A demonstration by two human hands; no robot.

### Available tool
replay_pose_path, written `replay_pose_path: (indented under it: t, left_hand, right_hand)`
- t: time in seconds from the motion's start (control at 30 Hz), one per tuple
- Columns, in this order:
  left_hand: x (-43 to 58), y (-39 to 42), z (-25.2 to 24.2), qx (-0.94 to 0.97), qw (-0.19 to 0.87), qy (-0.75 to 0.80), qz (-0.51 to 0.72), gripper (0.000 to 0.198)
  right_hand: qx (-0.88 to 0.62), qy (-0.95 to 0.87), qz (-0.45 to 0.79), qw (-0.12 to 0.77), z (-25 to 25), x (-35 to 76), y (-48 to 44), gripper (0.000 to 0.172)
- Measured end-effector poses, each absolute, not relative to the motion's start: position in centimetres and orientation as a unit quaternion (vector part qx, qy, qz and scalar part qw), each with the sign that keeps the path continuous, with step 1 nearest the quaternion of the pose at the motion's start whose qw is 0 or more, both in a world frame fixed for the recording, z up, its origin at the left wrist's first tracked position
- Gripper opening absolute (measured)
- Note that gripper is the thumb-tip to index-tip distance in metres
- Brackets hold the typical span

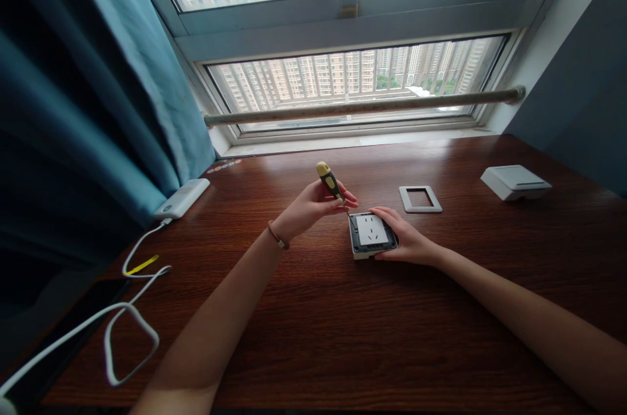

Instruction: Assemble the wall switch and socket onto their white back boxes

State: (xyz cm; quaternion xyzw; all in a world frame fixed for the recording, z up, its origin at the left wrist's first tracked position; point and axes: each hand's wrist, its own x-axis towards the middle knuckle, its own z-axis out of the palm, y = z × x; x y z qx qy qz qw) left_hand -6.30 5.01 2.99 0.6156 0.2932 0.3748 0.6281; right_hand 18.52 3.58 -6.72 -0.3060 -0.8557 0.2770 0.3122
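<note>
My left hand (pixel 321 206) is closed around a yellow and black screwdriver (pixel 329 181). The tool tilts, its handle up to the left and its thin shaft pointing down at the left edge of a wall socket (pixel 372 231). Whether the tip sits in a screw is too small to tell. The socket has a white centre with several slots, a dark surround and a white box beneath. From the right, my right hand (pixel 404 238) grips it, fingers at the far side and thumb at the near side. A white square cover frame (pixel 434 208) lies flat beyond my right hand.
Far right on the wooden table (pixel 304 336) stands a white box-shaped device (pixel 516 180). At the left are a white power strip (pixel 183 199), its looping white cable (pixel 130 307) and a yellow tag (pixel 143 265). A blue curtain (pixel 147 108) hangs beside the window with a metal rail (pixel 362 108).
</note>
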Motion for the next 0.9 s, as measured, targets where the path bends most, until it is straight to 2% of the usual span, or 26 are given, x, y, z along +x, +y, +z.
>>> replay_pose_path:
  t: [0.4, 0.5, 0.63, 0.7, 0.9]
  left_hand:
    - [-5.7, 4.9, 2.7, 0.641, 0.592, 0.31, 0.377, 0.027]
    - [-5.1, 5.0, 1.9, 0.656, 0.523, 0.343, 0.423, 0.031]
    - [-4.2, 4.9, 0.2, 0.649, 0.382, 0.421, 0.506, 0.034]
    - [-3.7, 4.7, -0.4, 0.646, 0.357, 0.427, 0.523, 0.032]
    - [-2.7, 3.8, 0.8, 0.628, 0.489, 0.321, 0.513, 0.04]
  right_hand:
    - [-0.304, -0.86, 0.271, 0.308, -6.7, 18.5, 3.6, 0.094]
    - [-0.305, -0.861, 0.269, 0.304, -6.7, 18.4, 3.6, 0.094]
    - [-0.306, -0.863, 0.265, 0.303, -6.6, 18.5, 3.5, 0.094]
    - [-0.305, -0.863, 0.265, 0.304, -6.7, 18.5, 3.5, 0.094]
    - [-0.303, -0.86, 0.266, 0.311, -6.8, 18.5, 3.6, 0.094]
